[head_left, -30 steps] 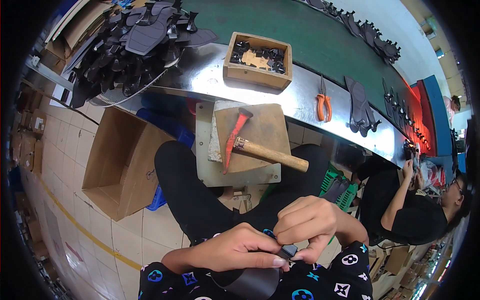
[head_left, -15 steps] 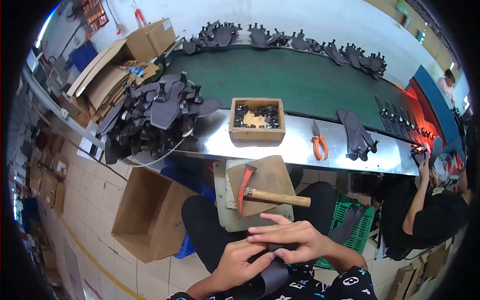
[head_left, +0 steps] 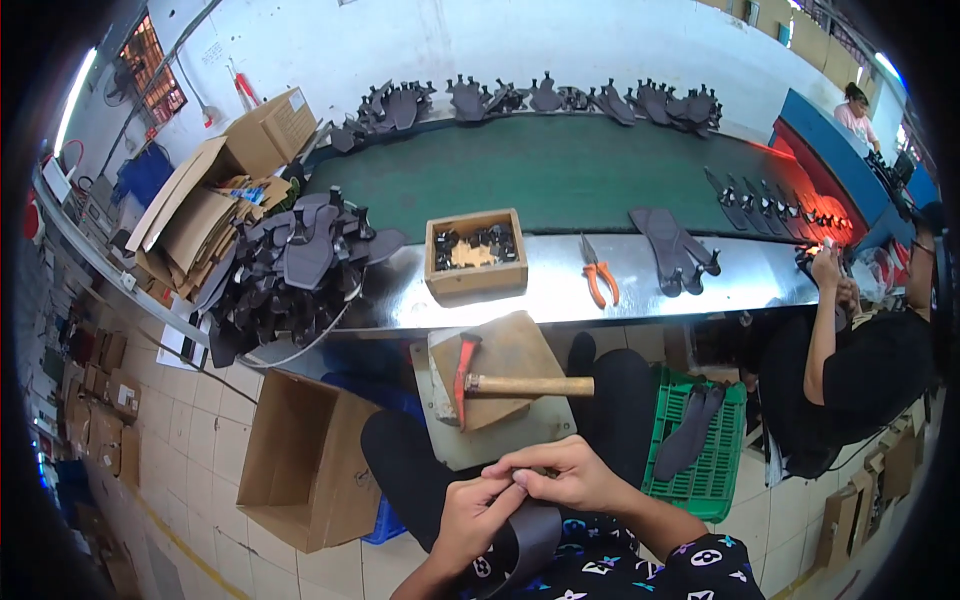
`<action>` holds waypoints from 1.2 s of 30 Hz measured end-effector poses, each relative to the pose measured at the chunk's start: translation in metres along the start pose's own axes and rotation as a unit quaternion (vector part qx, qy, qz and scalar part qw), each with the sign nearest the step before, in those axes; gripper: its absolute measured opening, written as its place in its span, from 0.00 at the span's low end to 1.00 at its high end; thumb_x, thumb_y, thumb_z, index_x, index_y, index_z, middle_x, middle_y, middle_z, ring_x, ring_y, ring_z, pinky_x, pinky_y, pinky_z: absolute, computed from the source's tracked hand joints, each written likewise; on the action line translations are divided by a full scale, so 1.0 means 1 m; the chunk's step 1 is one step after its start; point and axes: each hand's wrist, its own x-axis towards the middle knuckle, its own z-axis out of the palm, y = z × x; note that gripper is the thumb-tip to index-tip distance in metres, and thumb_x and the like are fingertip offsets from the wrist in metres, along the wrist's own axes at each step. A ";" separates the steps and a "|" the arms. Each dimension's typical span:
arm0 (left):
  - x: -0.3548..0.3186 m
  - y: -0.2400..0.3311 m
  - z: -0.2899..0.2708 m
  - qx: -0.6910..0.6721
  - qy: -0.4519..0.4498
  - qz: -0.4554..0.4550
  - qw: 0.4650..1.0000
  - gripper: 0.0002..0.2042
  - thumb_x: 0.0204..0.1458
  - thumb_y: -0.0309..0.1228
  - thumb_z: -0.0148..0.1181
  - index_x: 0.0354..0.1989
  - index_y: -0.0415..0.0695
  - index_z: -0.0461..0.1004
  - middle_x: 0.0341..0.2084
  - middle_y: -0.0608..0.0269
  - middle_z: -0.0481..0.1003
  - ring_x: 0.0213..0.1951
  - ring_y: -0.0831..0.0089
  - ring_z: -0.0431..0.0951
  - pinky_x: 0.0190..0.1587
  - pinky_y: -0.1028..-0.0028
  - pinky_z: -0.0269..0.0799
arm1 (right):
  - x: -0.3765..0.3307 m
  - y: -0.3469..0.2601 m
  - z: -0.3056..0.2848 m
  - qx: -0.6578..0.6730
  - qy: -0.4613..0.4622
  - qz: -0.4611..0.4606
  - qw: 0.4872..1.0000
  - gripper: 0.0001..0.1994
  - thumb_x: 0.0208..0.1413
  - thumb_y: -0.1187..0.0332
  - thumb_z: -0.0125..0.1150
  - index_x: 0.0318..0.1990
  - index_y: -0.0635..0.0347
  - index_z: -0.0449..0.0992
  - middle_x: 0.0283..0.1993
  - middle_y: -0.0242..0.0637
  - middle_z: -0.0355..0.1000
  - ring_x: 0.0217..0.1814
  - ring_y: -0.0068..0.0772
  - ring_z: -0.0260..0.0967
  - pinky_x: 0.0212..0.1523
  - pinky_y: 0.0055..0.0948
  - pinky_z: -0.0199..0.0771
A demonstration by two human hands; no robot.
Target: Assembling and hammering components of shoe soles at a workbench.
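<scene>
In my lap, a dark grey sandal sole (head_left: 537, 540) is held between both hands, its lower end curving down toward my shirt. My left hand (head_left: 470, 515) is closed on its side, thumb pressed inward. From the other side my right hand (head_left: 565, 475) closes over the upper end, with its fingers meeting the left ones. What the fingertips pinch is hidden. Just beyond the hands, a hammer (head_left: 530, 385) with a red head and wooden handle lies on a worn board (head_left: 515, 335) atop a low stand.
A metal-edged bench with a green belt (head_left: 560, 170) holds a wooden box (head_left: 476, 285) of small black parts, orange-handled pliers (head_left: 598, 280) and sandals (head_left: 670, 245). Sandals pile up left (head_left: 310, 255). A cardboard box (head_left: 290, 460) and green crate (head_left: 695, 500) flank my legs. A co-worker (head_left: 850, 370) sits right.
The view has shifted, so the bench sits lower and further left. My right hand's spread fingers have folded down over the sole beside my left hand.
</scene>
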 end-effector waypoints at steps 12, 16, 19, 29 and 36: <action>-0.020 0.011 -0.008 -0.198 -0.061 -0.133 0.969 0.12 0.60 0.31 0.57 0.40 0.34 0.83 0.32 0.57 0.83 0.35 0.76 0.81 0.42 0.77 0.74 | -0.017 0.009 0.006 0.236 -0.057 0.046 0.969 0.21 0.68 0.66 0.48 0.65 0.66 0.68 0.55 0.42 0.76 0.33 0.19 0.63 0.39 0.22 0.71; -0.023 0.025 -0.013 -0.182 -0.112 -0.105 0.971 0.13 0.61 0.31 0.57 0.41 0.33 0.82 0.32 0.57 0.83 0.35 0.75 0.82 0.42 0.78 0.75 | -0.018 -0.008 0.003 0.226 -0.091 0.046 0.969 0.20 0.67 0.68 0.49 0.63 0.68 0.70 0.53 0.43 0.77 0.35 0.19 0.67 0.39 0.22 0.71; -0.019 0.031 -0.016 -0.225 -0.159 -0.095 0.957 0.11 0.62 0.29 0.57 0.42 0.34 0.82 0.35 0.56 0.83 0.39 0.73 0.82 0.46 0.77 0.75 | -0.013 -0.004 0.001 0.174 -0.076 -0.025 0.982 0.18 0.62 0.67 0.56 0.54 0.71 0.76 0.52 0.50 0.77 0.44 0.34 0.74 0.48 0.33 0.74; 0.004 0.005 -0.012 -0.308 -0.375 0.028 0.874 0.09 0.58 0.29 0.62 0.39 0.34 0.82 0.30 0.55 0.80 0.33 0.67 0.81 0.36 0.73 0.72 | 0.024 -0.035 -0.038 -0.039 -0.310 -0.257 0.915 0.13 0.55 0.69 0.67 0.37 0.75 0.76 0.34 0.46 0.71 0.31 0.44 0.67 0.28 0.34 0.69; 0.001 0.008 -0.015 -0.297 -0.364 0.097 0.877 0.10 0.60 0.30 0.61 0.32 0.32 0.77 0.23 0.55 0.74 0.27 0.64 0.76 0.30 0.70 0.69 | 0.021 -0.040 -0.027 -0.051 -0.308 -0.283 0.907 0.12 0.54 0.70 0.65 0.34 0.75 0.76 0.29 0.44 0.69 0.24 0.38 0.63 0.17 0.27 0.63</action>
